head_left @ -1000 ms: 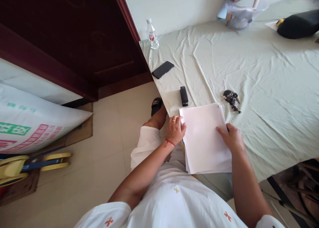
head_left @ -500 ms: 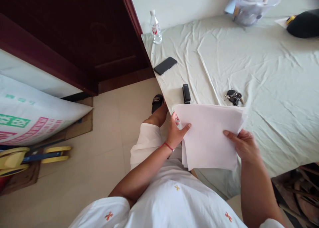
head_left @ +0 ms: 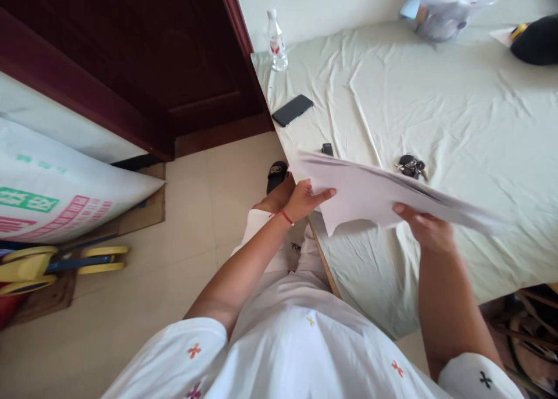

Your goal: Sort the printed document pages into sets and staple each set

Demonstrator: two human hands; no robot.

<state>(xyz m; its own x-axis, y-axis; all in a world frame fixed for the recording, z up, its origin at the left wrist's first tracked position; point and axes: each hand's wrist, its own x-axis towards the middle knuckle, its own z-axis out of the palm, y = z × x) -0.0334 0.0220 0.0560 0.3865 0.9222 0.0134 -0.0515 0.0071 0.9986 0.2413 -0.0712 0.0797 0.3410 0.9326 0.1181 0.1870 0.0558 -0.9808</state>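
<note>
A stack of white paper sheets (head_left: 361, 192) is held between my two hands over the table's near edge. My left hand (head_left: 307, 200) grips its left side, thumb on top and fingers underneath. On the right, my right hand (head_left: 429, 227) clasps the near edge, thumb on top, its other fingers mostly hidden. The sheets are tilted and fanned slightly at the far edge, and their right end is blurred. Just beyond the paper lies a black stapler (head_left: 326, 149), mostly covered by the sheets. A bunch of keys (head_left: 411, 166) rests behind the stack.
A pale cloth (head_left: 475, 131) covers the table. On it are a black phone (head_left: 292, 110), a plastic bottle (head_left: 278, 41), a clear basket (head_left: 444, 18) and a black cap-like object (head_left: 538, 41). A large white sack (head_left: 74, 184) and a yellow-blue wheeled item (head_left: 65, 265) stand left.
The paper stack has tipped from facing me to a flatter, slanted position and moved away from my body, with its right end swung out. It now covers most of the stapler.
</note>
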